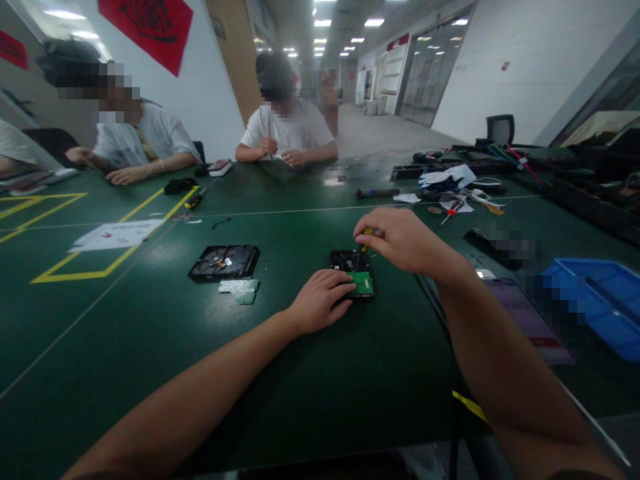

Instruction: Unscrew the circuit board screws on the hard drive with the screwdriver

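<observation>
A hard drive (pixel 345 259) lies on the table in front of me, its green circuit board (pixel 363 285) facing up. My left hand (pixel 324 300) grips it from the left, fingers over the board and thumb along the near edge. Above the drive, my right hand (pixel 397 239) is closed on a screwdriver (pixel 368 232) with a yellow handle. The shaft points down to the drive; where the tip meets it is too small to make out. To the left sit a second drive casing (pixel 225 261) and a detached circuit board (pixel 239 291).
Small loose bits (pixel 265 259) lie beside the second casing. At right are a blue tray (pixel 595 300), a purple flat item (pixel 525 313) and a cable (pixel 435 297). Tools, cables and a white glove (pixel 447 177) cover the back right. Two people (pixel 287 130) sit across the table.
</observation>
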`<state>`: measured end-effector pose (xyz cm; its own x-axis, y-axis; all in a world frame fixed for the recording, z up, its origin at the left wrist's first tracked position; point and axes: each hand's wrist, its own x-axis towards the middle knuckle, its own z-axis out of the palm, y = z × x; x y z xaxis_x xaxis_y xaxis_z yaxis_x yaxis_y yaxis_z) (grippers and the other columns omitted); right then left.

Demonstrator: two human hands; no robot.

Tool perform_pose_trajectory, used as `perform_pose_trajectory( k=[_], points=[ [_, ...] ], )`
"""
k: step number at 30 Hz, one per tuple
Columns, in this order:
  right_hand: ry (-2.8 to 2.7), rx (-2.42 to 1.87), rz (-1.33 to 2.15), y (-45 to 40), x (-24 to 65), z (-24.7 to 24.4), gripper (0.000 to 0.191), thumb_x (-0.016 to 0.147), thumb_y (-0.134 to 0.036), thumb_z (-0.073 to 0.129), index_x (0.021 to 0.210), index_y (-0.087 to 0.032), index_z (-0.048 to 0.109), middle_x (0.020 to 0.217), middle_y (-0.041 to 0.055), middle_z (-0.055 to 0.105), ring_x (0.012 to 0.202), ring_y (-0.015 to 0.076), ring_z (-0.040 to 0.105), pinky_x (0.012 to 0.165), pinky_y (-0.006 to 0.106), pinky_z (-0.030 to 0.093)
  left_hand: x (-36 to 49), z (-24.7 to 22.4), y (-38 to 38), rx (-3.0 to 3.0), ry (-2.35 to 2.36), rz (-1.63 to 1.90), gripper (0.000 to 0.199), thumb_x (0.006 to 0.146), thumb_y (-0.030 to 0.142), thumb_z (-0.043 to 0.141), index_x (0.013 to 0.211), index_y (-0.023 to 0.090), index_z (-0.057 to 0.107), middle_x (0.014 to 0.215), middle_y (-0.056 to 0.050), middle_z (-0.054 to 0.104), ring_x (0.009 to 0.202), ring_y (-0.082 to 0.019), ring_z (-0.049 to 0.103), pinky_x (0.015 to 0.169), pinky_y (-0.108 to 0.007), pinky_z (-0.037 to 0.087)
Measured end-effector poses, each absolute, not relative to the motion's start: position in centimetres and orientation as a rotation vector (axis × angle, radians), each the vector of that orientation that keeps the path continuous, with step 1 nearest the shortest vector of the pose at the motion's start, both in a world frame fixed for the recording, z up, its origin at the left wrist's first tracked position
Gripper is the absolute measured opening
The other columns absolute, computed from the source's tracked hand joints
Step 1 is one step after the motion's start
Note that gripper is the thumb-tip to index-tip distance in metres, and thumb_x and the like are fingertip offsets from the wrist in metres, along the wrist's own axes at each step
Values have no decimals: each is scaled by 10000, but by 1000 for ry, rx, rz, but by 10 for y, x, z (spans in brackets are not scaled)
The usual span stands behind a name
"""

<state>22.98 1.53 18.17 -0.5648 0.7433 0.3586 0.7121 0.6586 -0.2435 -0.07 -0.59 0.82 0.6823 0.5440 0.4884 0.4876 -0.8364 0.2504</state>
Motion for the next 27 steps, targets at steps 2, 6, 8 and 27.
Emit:
perform_pose_trajectory(
  k=[2,6,8,27],
  points=[
    [-2450,-1172,55,15,228,182,142,992,-275,669,1019,-208,791,990,65,780,860,215,667,808,341,430,-1,8,-6,2790,859,851,356,1056,358,613,1392,256,676,1401,-104,690,1364,-307,620,1164,-551,504],
    [-2407,-1337,-111,16,226,180,224,1011,-392,690,967,-188,771,940,101,760,881,259,660,790,370,416,-1,7,-5,2796,854,854,356,1060,361,609,1387,239,677,1403,-109,690,1361,-306,620,1169,-550,498],
    [-2395,-1358,-135,17,227,179,251,1013,-420,688,949,-189,762,926,106,756,873,266,657,782,375,416,-1,7,-6,2794,853,859,356,1058,358,611,1387,241,677,1404,-108,688,1361,-305,620,1167,-551,500],
    [-2446,-1132,147,15,230,180,229,958,-160,618,1131,-180,768,969,64,801,823,213,701,803,330,446,0,10,-7,2791,862,850,354,1049,338,623,1386,245,679,1402,-107,692,1355,-304,625,1169,-546,499]
  ],
)
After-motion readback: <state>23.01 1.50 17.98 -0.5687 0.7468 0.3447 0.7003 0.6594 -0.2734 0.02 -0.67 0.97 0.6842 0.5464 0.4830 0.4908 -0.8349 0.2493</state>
